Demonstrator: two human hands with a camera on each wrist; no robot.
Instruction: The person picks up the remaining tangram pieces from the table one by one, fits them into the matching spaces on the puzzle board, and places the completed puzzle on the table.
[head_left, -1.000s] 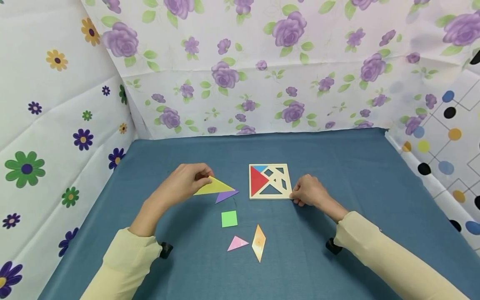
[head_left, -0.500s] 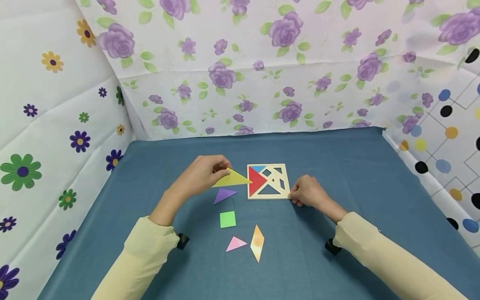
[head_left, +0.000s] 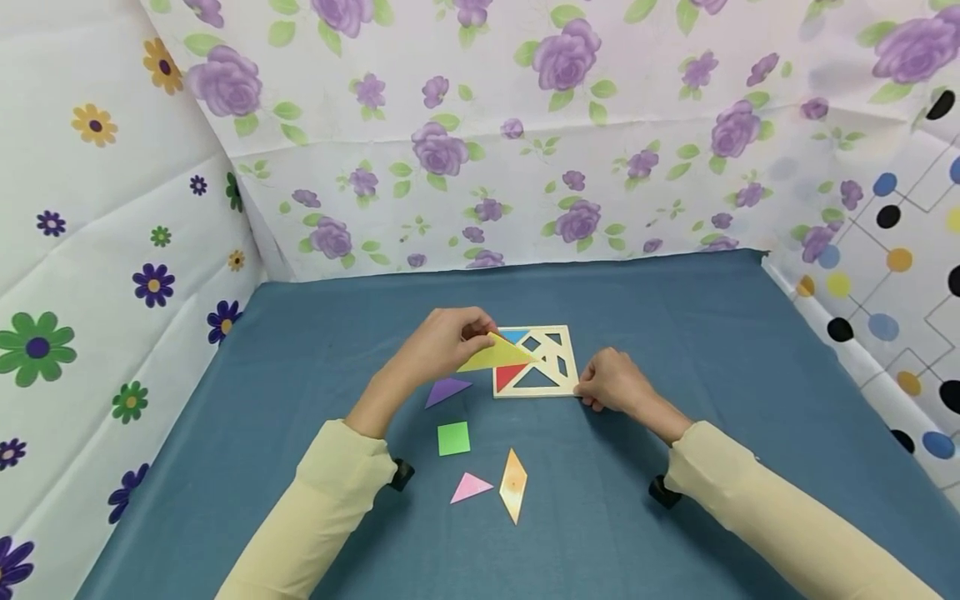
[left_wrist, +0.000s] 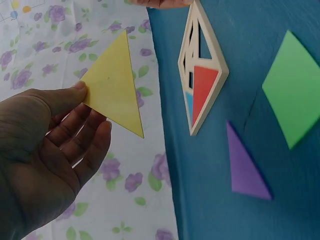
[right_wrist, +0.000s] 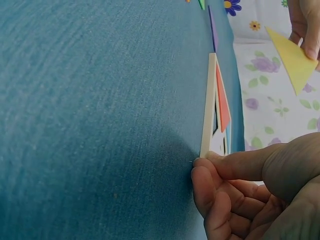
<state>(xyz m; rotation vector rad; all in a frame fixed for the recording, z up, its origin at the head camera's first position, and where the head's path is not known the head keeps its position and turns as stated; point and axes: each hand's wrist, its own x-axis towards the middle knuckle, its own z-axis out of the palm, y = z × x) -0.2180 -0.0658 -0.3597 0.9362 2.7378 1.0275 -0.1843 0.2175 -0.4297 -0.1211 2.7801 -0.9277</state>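
My left hand (head_left: 450, 342) pinches a yellow triangle (left_wrist: 112, 90) between thumb and fingers, raised above the table. In the head view the triangle overlaps the left part of a wooden tangram frame (head_left: 572, 367). A red triangle (left_wrist: 202, 90) and a blue triangle (head_left: 512, 336) sit in the frame; its other cut-outs show the cloth. My right hand (head_left: 615, 379) pinches the frame's near right corner, thumb on top, as the right wrist view (right_wrist: 250, 185) also shows. Nearest to the left hand on the cloth lies a purple triangle (head_left: 447, 392).
On the blue cloth (head_left: 637, 517) in front of the frame lie a green square (head_left: 453, 438), a pink triangle (head_left: 471, 487) and an orange parallelogram (head_left: 513, 486). Flowered sheets (head_left: 465, 125) rise behind and at the left, and a dotted sheet (head_left: 885, 283) at the right.
My left hand has carried the yellow triangle rightward, from beside the purple triangle to over the frame's left part. My right hand has stayed at the frame's corner.
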